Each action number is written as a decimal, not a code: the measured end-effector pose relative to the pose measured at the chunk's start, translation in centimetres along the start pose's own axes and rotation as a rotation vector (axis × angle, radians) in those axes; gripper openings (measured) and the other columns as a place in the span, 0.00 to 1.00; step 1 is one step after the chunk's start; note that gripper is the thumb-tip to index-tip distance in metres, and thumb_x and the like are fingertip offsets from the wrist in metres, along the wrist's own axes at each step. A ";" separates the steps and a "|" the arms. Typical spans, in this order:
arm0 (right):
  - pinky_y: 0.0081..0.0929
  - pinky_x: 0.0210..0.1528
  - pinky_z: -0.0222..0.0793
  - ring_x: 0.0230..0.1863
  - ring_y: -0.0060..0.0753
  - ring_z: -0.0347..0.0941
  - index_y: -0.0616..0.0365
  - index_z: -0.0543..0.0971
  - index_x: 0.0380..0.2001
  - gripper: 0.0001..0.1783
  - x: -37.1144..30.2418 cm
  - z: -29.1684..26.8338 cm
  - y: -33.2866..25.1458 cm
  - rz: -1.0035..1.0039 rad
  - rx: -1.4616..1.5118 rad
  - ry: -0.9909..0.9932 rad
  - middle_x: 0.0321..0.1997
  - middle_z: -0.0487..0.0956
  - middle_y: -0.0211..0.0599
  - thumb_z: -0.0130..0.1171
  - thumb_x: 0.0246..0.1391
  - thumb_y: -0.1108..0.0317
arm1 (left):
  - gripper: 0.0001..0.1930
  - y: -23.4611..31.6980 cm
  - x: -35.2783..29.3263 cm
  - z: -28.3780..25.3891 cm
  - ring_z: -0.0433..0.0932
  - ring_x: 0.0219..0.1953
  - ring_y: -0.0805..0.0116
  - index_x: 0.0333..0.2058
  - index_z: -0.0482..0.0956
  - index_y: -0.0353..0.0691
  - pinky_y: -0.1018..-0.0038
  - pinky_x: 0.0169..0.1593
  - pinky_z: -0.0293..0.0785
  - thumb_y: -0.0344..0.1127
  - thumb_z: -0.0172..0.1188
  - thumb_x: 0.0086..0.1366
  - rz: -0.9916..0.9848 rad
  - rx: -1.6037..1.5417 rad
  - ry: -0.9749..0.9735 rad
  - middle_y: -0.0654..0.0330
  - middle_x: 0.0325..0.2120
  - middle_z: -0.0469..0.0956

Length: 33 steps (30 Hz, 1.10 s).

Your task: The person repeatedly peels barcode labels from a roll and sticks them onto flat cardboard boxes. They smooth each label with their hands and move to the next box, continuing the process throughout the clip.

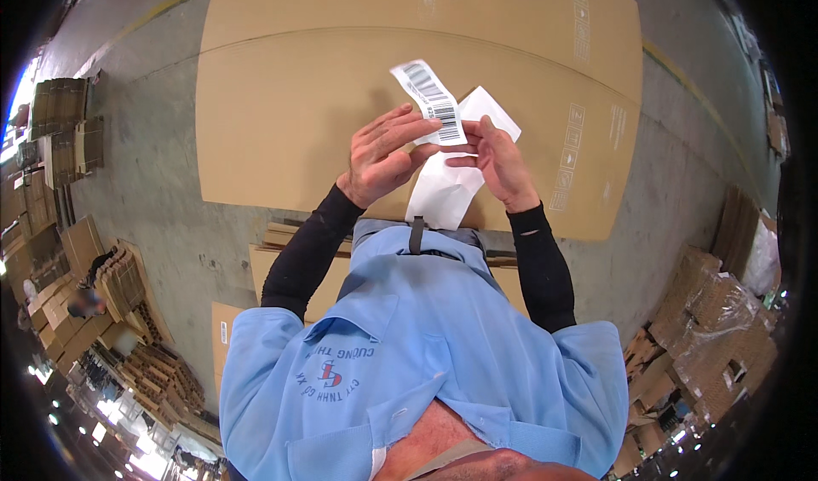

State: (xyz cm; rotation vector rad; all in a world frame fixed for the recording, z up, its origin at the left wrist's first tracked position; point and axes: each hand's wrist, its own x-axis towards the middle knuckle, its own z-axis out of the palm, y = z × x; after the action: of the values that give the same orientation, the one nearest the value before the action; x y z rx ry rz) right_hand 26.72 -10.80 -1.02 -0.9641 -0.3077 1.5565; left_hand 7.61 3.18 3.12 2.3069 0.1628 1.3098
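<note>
A white barcode label [429,93] is held up over a large brown cardboard box [298,115], its far end sticking up and away from me. My left hand [383,155] pinches the label's near part, fingers laid across its printed face. On the other side, my right hand [501,164] has its fingertips at the label's near right edge, closed about it with the thumb raised. A blank white paper strip [445,193] hangs below and behind both hands. Its upper part [492,113] shows beyond the right fingers. Whether strip and label are joined is hidden by my fingers.
Flat cardboard sheets [273,264] lie by my legs, under the near side of the box. Cardboard stacks [64,132] stand at left. Wrapped cartons [716,311] are piled at right. Another person [85,302] is far off at left among cartons.
</note>
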 end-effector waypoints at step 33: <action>0.21 0.38 0.78 0.36 0.18 0.77 0.65 0.83 0.38 0.10 4.2 -1.0 -2.5 0.190 -0.375 0.004 0.35 0.82 0.30 0.64 0.62 0.67 | 0.12 -15.6 -0.8 4.1 0.84 0.40 0.68 0.32 0.69 0.38 0.71 0.49 0.82 0.29 0.67 0.65 -1.297 -0.853 -0.248 0.51 0.39 0.84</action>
State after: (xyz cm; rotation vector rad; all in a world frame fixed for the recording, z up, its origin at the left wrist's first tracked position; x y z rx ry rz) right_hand 29.50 -6.62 -1.65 -1.3178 -0.5314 1.7034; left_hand 12.61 15.17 -6.43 1.1291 0.6992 0.2749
